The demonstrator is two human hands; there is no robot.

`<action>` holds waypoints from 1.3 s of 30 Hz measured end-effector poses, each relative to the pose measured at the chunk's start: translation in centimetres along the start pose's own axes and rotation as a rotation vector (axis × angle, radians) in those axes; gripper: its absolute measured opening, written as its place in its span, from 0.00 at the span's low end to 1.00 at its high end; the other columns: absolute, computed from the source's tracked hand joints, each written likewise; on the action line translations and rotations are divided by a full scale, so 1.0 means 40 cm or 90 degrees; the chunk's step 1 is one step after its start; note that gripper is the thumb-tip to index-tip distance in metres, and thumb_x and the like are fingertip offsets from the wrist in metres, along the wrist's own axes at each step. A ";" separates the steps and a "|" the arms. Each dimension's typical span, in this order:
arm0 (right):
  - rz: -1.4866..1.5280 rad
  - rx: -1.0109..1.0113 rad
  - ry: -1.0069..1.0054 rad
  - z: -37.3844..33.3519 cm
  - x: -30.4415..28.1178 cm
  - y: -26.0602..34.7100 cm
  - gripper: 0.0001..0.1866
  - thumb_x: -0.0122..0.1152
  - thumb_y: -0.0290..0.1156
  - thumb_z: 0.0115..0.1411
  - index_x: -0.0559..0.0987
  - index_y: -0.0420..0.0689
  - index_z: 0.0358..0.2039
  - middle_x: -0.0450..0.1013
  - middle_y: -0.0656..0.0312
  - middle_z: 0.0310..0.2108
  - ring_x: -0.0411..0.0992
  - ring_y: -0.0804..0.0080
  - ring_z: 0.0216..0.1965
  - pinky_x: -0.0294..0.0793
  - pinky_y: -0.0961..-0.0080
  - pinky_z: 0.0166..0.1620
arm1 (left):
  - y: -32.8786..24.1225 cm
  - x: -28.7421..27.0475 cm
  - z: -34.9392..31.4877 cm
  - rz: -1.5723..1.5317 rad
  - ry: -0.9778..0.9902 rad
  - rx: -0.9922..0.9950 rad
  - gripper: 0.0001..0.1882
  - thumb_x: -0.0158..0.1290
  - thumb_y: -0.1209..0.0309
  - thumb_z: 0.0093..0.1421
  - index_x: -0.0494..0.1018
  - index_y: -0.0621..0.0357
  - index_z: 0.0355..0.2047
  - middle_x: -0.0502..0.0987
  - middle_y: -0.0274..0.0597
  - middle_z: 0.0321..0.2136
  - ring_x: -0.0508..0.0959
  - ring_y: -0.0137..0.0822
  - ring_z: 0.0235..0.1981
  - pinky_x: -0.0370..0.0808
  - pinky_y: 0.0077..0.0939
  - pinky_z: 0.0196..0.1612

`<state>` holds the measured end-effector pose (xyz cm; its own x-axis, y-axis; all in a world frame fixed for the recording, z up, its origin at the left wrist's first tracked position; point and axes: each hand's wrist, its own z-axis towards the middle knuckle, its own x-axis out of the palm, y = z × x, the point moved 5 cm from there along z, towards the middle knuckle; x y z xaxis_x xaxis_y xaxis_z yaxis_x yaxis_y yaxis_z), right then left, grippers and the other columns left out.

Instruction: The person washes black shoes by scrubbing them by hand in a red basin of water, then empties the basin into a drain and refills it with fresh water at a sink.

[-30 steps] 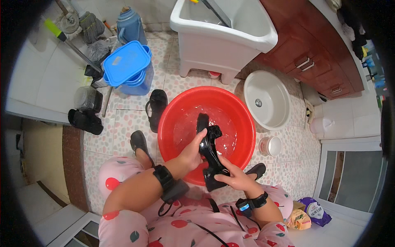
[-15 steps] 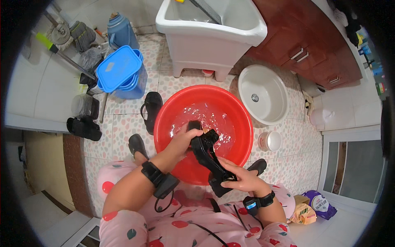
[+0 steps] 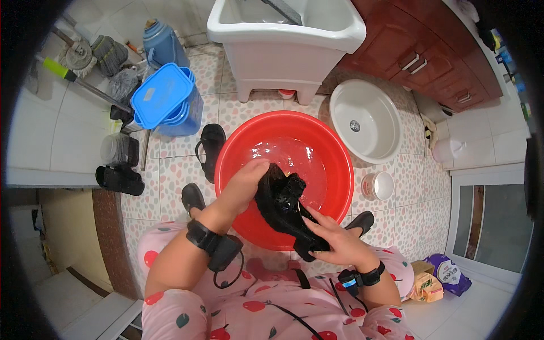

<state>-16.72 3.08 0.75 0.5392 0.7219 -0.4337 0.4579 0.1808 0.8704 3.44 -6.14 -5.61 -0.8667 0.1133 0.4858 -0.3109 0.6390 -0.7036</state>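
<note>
A wet black garment [image 3: 283,207] hangs bunched over the near side of a red basin [image 3: 334,150] that holds water. My left hand [image 3: 245,181] grips the garment's upper end, fingers curled over it. My right hand [image 3: 334,241] holds its lower end at the basin's near rim. Both wrists carry black bands. I wear pink clothes with a red cherry print.
A white basin [image 3: 362,122] lies on the tiled floor to the right, a small white cup [image 3: 378,186] beside the red one. A white sink tub [image 3: 286,34] stands behind. Blue stacked tubs [image 3: 164,102], a blue jug [image 3: 161,42], mops and black sandals [image 3: 211,148] are at left.
The black garment has been drawn together from a long stretched shape into a bunched one, nearer the basin's near rim. My left hand has shifted onto its top.
</note>
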 end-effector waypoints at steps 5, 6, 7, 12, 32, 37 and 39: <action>-0.085 -0.007 -0.041 -0.001 -0.008 -0.012 0.45 0.64 0.27 0.42 0.57 0.47 0.63 0.46 0.42 0.64 0.56 0.43 0.58 0.57 0.61 0.59 | -0.046 0.001 -0.039 0.186 0.005 0.072 0.24 0.37 0.68 0.66 0.54 0.61 0.62 0.67 0.40 0.52 0.67 0.29 0.52 0.62 0.22 0.56; -0.087 -0.008 -0.041 -0.002 -0.009 -0.010 0.45 0.64 0.27 0.42 0.57 0.47 0.63 0.46 0.42 0.64 0.56 0.43 0.58 0.57 0.61 0.59 | -0.052 0.004 -0.045 0.182 0.043 0.069 0.27 0.40 0.67 0.65 0.52 0.62 0.62 0.67 0.43 0.53 0.65 0.31 0.54 0.60 0.24 0.58; -0.095 -0.003 -0.047 -0.004 -0.011 -0.007 0.45 0.64 0.26 0.41 0.58 0.48 0.63 0.47 0.43 0.64 0.57 0.44 0.58 0.57 0.61 0.59 | -0.060 0.011 -0.051 0.177 0.080 0.067 0.30 0.43 0.67 0.63 0.50 0.63 0.63 0.66 0.45 0.53 0.64 0.34 0.56 0.58 0.25 0.60; -0.090 0.010 -0.050 -0.003 -0.019 0.002 0.46 0.65 0.25 0.38 0.61 0.49 0.61 0.49 0.45 0.63 0.58 0.46 0.56 0.58 0.61 0.59 | -0.115 0.035 -0.094 0.347 0.157 0.099 0.34 0.50 0.75 0.58 0.50 0.60 0.63 0.66 0.43 0.54 0.65 0.32 0.55 0.60 0.25 0.58; -0.430 -0.007 -0.071 0.017 0.051 0.016 0.45 0.71 0.32 0.33 0.67 0.59 0.57 0.50 0.46 0.62 0.59 0.52 0.52 0.59 0.60 0.51 | -0.079 -0.016 -0.072 0.669 -0.210 0.349 0.11 0.55 0.69 0.55 0.72 0.58 0.38 0.77 0.50 0.25 0.78 0.49 0.29 0.74 0.35 0.34; -0.407 0.018 -0.049 0.012 0.030 -0.005 0.43 0.71 0.32 0.34 0.68 0.59 0.57 0.51 0.49 0.62 0.59 0.53 0.53 0.59 0.60 0.51 | -0.064 -0.013 -0.058 0.673 -0.138 0.280 0.11 0.54 0.71 0.54 0.71 0.59 0.38 0.77 0.50 0.28 0.78 0.48 0.33 0.74 0.33 0.36; -0.416 0.036 -0.037 0.007 0.025 -0.013 0.43 0.70 0.32 0.35 0.68 0.59 0.57 0.52 0.50 0.62 0.59 0.53 0.53 0.59 0.59 0.51 | -0.047 -0.018 -0.047 0.640 -0.111 0.277 0.12 0.54 0.72 0.54 0.70 0.59 0.39 0.77 0.50 0.30 0.78 0.48 0.35 0.74 0.32 0.37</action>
<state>-16.22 3.53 -0.19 0.1740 0.4378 -0.8821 0.7392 0.5338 0.4107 5.40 -5.98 -3.67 -0.8334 0.2996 -0.4644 0.4841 -0.0097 -0.8749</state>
